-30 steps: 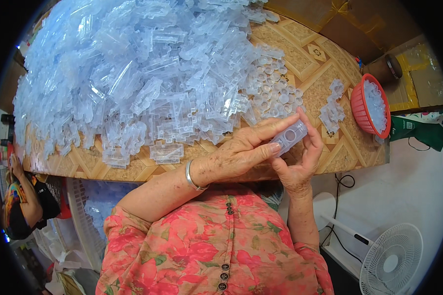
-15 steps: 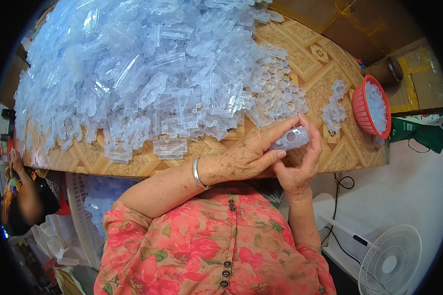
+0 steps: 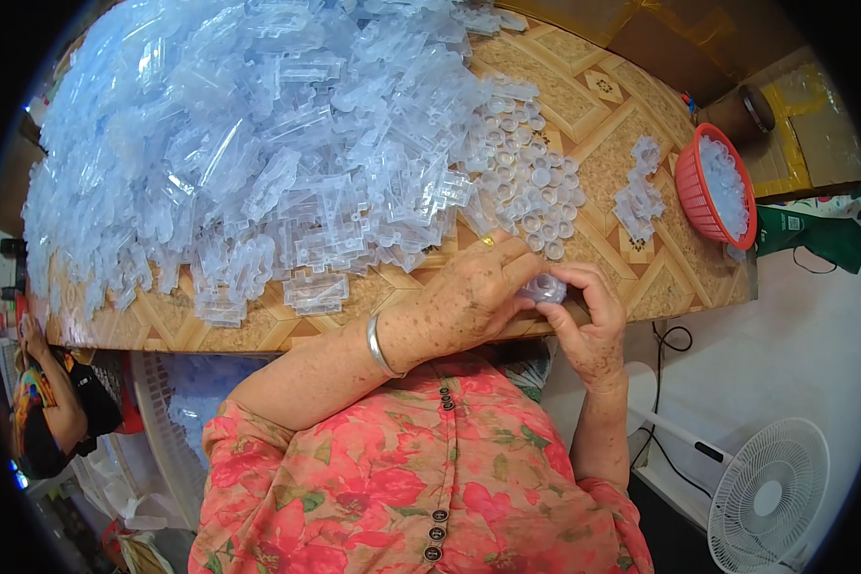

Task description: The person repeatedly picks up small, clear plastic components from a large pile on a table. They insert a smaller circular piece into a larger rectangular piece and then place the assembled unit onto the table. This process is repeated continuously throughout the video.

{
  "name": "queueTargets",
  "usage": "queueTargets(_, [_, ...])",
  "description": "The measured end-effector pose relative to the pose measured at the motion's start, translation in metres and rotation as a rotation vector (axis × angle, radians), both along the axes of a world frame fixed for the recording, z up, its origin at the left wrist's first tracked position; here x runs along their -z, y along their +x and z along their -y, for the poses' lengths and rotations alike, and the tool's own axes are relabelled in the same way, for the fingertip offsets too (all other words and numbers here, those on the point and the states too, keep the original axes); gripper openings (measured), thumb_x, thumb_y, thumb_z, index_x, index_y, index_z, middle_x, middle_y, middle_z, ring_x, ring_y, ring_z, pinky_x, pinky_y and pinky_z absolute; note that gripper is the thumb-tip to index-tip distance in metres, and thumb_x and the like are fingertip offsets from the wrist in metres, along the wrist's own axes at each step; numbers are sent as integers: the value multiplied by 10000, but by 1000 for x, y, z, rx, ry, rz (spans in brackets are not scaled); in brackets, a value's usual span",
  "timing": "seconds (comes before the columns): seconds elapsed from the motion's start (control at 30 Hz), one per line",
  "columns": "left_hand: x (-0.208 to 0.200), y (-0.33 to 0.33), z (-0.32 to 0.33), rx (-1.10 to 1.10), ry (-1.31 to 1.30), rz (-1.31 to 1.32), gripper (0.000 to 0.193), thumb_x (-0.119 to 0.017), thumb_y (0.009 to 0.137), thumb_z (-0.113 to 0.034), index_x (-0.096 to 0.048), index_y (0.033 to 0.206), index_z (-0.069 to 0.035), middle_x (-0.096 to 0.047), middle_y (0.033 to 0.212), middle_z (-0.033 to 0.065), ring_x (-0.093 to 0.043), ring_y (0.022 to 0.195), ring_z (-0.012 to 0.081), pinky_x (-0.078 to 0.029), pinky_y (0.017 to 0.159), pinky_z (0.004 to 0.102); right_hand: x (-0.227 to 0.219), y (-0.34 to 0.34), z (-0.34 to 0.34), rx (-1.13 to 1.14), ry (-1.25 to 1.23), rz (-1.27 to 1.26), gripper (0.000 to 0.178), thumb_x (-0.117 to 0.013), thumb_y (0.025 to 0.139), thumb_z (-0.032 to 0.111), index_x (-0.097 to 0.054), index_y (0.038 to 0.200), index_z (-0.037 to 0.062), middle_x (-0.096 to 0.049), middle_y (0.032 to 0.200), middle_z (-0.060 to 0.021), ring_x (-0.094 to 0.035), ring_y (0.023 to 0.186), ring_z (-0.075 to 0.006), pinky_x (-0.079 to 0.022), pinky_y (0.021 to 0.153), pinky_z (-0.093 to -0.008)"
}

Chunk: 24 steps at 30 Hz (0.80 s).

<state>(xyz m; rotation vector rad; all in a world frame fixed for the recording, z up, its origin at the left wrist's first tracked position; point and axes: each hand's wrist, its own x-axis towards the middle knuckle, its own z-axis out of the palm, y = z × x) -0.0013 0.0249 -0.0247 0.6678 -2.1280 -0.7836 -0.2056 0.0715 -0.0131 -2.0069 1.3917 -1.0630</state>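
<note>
Between my two hands, just over the table's front edge, is a small clear plastic piece [image 3: 547, 288] with a round end facing up. My left hand [image 3: 483, 292], wearing a ring and a bangle, is closed on its left side, and the fingers hide much of it. The thumb and fingers of my right hand [image 3: 593, 320] pinch its right side. Small round clear plastic caps [image 3: 542, 196] lie in a loose patch just beyond my fingers. A large heap of clear plastic mouldings [image 3: 287, 143] covers the table's left and far side.
To the right, a few clear pieces [image 3: 639, 196] lie in a little cluster beside a red plastic basket [image 3: 698, 206] of clear parts. The patterned table [image 3: 598, 120] ends near my body. A white fan [image 3: 767, 497] stands at lower right; another person's arm [image 3: 57, 383] shows at far left.
The clear plastic piece has moved slightly left and down and been turned, so less of its length shows. My left fingers have curled further over it.
</note>
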Motion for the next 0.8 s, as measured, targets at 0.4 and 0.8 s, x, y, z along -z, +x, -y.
queueTargets(0.4, [-3,1,0,-140,-27,21,350,-762,740,-63,-615,1056,-36,-607,902,148,-582,845,374,-476,736,453,-6,-1,10,75,68,81,356,-791,791,115,-648,1101,13,-635,1028,-95,-598,827,-232,-510,779,-334])
queueTargets(0.8, [-4,4,-1,-113,8,4,441,-786,736,-93,-622,1142,-44,-630,945,150,-610,881,373,-495,768,451,-5,5,24,259,31,-287,235,-760,797,73,-672,1015,57,-624,917,-84,-600,748,-233,-497,696,-359])
